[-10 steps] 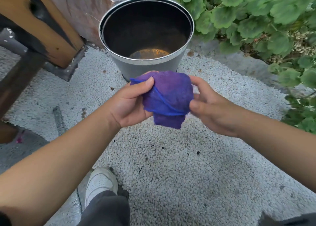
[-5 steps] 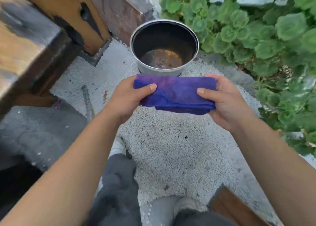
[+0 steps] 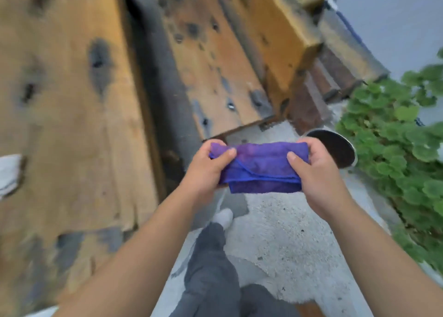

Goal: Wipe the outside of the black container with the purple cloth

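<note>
Nearest, at the bottom of the view, the person's dark grey trouser legs (image 3: 211, 268) stand on pale gravel ground (image 3: 287, 232), with a white shoe (image 3: 223, 217) showing just past the knee. Both bare forearms reach forward and up from the lower corners. The left hand (image 3: 206, 170) grips the left end of the purple cloth (image 3: 260, 168), thumb pressed on its front face and fingers curled behind. The right hand (image 3: 316, 172) grips the right end the same way, thumb on top. Between them the cloth is held stretched flat and folded into a band, a blue hem running along its lower part, in the air above the gravel and touching nothing else.

Just beyond the right hand, partly hidden by it, the black container (image 3: 338, 148) stands upright on the ground, its pale rim and dark inside showing. Green round-leaved plants (image 3: 402, 153) crowd the right side, close to the container. Left and further off, worn yellow-brown wooden planks (image 3: 72, 124) with dark stains fill much of the view, blurred.
</note>
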The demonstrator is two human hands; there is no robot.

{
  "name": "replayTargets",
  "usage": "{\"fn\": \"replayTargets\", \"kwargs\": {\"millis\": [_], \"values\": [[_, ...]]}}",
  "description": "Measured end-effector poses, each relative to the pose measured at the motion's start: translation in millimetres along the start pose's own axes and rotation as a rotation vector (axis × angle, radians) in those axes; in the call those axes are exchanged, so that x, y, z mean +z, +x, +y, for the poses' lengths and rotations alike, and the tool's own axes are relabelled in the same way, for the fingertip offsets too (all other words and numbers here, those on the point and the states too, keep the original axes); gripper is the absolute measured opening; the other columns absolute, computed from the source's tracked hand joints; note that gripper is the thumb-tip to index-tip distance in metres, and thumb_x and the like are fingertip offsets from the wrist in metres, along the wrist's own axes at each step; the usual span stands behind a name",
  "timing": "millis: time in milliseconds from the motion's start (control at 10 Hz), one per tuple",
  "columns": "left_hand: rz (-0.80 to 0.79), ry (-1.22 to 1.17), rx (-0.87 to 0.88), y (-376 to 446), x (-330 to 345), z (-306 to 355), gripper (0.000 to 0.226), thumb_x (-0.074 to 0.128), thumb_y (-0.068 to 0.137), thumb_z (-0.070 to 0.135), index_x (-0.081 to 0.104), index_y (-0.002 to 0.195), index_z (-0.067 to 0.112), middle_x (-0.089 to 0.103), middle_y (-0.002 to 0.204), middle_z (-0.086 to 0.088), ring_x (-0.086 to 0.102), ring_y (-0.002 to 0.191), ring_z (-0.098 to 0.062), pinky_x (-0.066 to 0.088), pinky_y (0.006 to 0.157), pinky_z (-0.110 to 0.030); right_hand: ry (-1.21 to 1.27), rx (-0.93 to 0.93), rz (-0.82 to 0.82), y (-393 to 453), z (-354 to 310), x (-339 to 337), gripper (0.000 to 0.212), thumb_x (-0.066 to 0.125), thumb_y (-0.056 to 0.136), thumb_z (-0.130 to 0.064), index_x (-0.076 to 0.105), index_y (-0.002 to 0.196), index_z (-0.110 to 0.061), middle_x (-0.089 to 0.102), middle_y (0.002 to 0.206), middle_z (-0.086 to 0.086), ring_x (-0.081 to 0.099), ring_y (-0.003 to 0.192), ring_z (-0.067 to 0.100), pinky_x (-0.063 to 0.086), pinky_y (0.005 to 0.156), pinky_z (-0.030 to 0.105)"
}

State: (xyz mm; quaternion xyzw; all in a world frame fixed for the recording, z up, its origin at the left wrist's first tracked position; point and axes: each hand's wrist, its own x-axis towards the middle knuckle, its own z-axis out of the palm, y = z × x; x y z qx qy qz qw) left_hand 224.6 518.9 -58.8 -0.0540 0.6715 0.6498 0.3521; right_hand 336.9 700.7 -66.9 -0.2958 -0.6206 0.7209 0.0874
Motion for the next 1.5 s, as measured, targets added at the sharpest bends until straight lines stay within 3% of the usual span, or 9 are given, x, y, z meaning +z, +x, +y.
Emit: {"fn": "replayTargets", "kwargs": {"millis": [200,400,700,800,900,1100,1300,1400,1500], "values": [[0.165,-0.173,-0.077,-101,-145,51,0.038,0.044,0.088,-0.017,0.051,0.094,0.02,0.06,0.082,-0.003,0.062,0.063,-0.014,0.052,0.057,-0.028,0.015,0.036,-0.217,-38,-54,154,0.022,0.064,0.084,-0.014,0.06,0.095,-0.033,0.072,0.102,0.01,0.068,0.092,0.027,0.052,0.088,0.05],[0.162,-0.229,-0.198,-138,-274,56,0.046,0.029,0.086,-0.023,0.06,0.093,0.01,0.071,0.075,-0.005,0.069,0.061,-0.014,0.056,0.054,-0.023,-0.107,0.037,-0.366,-51,-64,283,0.035,0.055,0.088,0.011,0.055,0.099,-0.022,0.068,0.099,0.01,0.064,0.086,0.018,0.05,0.081,0.034],[0.307,0.04,-0.113,-64,-426,55,0.014,0.064,0.094,0.005,0.062,0.1,0.017,0.069,0.085,0.0,0.066,0.068,-0.009,0.053,0.06,-0.024,-0.347,0.075,-0.275,-9,-21,433,0.028,0.058,0.089,0.004,0.056,0.102,-0.021,0.069,0.105,0.008,0.068,0.089,0.012,0.056,0.081,0.03],[0.313,0.153,-0.053,-36,-460,59,0.013,0.065,0.093,0.003,0.063,0.098,0.014,0.069,0.099,-0.011,0.065,0.089,-0.025,0.056,0.08,-0.038,-0.54,0.079,-0.201,14,-4,461,0.021,0.063,0.087,-0.014,0.062,0.107,-0.022,0.071,0.104,0.003,0.067,0.099,0.022,0.053,0.09,0.046],[0.305,0.14,-0.07,-7,-477,63,0.012,0.064,0.094,0.006,0.062,0.1,0.016,0.068,0.102,-0.011,0.066,0.094,-0.031,0.058,0.084,-0.047,-0.643,0.031,-0.107,37,1,481,0.022,0.065,0.087,-0.022,0.065,0.109,-0.025,0.071,0.097,-0.004,0.067,0.094,0.018,0.054,0.083,0.035],[0.377,0.246,-0.039,57,-494,65,0.021,0.058,0.098,0.009,0.062,0.118,0.008,0.068,0.115,-0.014,0.066,0.107,-0.033,0.053,0.094,-0.053,-0.715,0.03,-0.071,95,18,509,0.024,0.062,0.091,-0.025,0.062,0.114,-0.019,0.071,0.102,0.003,0.065,0.096,0.023,0.052,0.087,0.038],[0.404,0.342,-0.125,99,-508,53,0.029,0.054,0.096,0.003,0.056,0.124,0.013,0.067,0.119,-0.011,0.065,0.107,-0.031,0.055,0.092,-0.05,-0.839,0.046,-0.073,135,44,525,0.015,0.064,0.089,-0.023,0.054,0.1,-0.024,0.066,0.095,-0.001,0.059,0.084,0.017,0.033,0.06,0.018],[0.403,0.534,-0.102,104,-512,41,0.038,0.056,0.091,0.001,0.055,0.128,0.011,0.067,0.123,-0.011,0.063,0.113,-0.03,0.05,0.098,-0.04,-0.935,0.071,-0.042,145,57,518,0.025,0.066,0.087,-0.022,0.059,0.11,-0.015,0.065,0.105,0.007,0.06,0.094,0.022,0.039,0.074,0.022],[0.481,0.723,-0.14,100,-514,41,0.067,0.063,0.092,0.022,0.033,0.15,0.012,0.038,0.15,-0.019,0.039,0.137,-0.037,0.034,0.112,-0.041,-1.09,0.11,0.032,146,53,509,0.052,0.066,0.086,-0.04,0.051,0.132,-0.022,0.05,0.135,0.009,0.046,0.125,0.031,0.038,0.099,0.044]]}}
